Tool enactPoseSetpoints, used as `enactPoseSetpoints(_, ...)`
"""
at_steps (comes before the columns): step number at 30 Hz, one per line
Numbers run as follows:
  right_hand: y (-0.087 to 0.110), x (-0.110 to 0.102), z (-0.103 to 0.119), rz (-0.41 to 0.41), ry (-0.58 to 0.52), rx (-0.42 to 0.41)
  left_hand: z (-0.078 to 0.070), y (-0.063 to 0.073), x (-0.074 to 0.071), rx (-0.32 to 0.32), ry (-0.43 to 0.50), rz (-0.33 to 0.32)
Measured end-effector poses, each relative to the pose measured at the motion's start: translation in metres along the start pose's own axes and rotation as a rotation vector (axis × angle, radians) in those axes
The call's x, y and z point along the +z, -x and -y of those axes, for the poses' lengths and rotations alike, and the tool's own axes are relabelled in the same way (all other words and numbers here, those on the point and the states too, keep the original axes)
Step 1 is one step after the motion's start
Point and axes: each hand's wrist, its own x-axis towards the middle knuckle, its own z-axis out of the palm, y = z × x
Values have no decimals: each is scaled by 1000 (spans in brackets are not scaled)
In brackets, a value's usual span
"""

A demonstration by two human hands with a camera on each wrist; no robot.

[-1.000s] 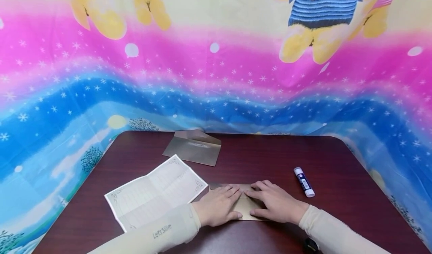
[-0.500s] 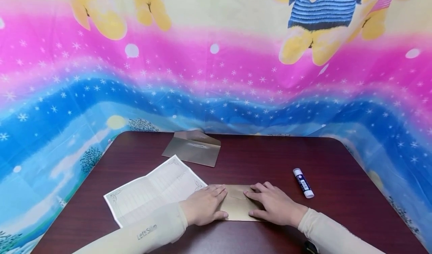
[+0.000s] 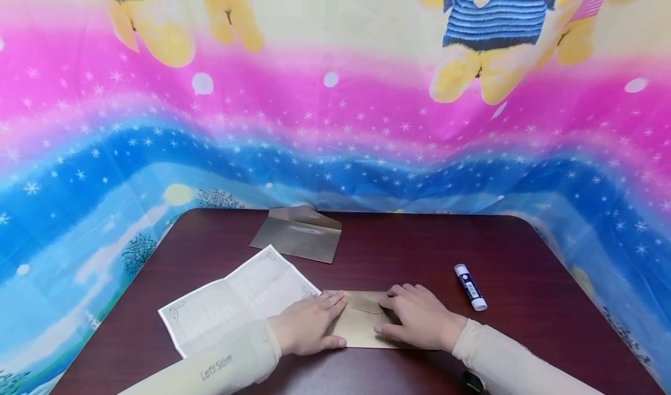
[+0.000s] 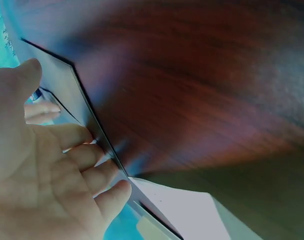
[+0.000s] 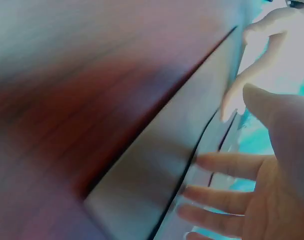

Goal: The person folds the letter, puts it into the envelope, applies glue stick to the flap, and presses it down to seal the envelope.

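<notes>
A gold envelope (image 3: 362, 331) lies near the front of the table, its flap (image 3: 367, 303) folded down over the body. My left hand (image 3: 308, 325) rests on its left end, fingers extended and thumb at the near edge. On the right end my right hand (image 3: 421, 319) touches the paper with slightly bent fingers, thumb apart from them. The left wrist view catches the left palm (image 4: 46, 170) beside the envelope's edge. In the right wrist view the right fingertips (image 5: 219, 197) are right at the flap's dark edge line, over the envelope (image 5: 157, 155).
An unfolded sheet with a decorated border (image 3: 236, 302) lies to the left, partly under the left forearm. Behind it is a second gold envelope (image 3: 299, 240) with its flap raised. A glue stick (image 3: 470, 287) lies at the right. A patterned cloth (image 3: 335, 121) hangs behind the table.
My left hand has slid left across the envelope to its left end, uncovering the middle and flap. The right hand has stayed on the right end, its thumb shifting slightly left.
</notes>
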Motion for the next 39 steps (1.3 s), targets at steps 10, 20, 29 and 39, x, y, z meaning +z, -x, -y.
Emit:
enactPoseSetpoints(10,-16,12,34,170,-40,-120,1,3,4,-10,-24,-15)
enactPoseSetpoints(20,4,9,11,206,-100,-51,2,3,4,-29,40,-10)
enactPoseSetpoints(29,34,3,-23,159,-88,-34,2,1,3,-5,24,-2)
enactPoseSetpoints(39,52,3,-44,128,-80,-22,3,2,3,2,23,12)
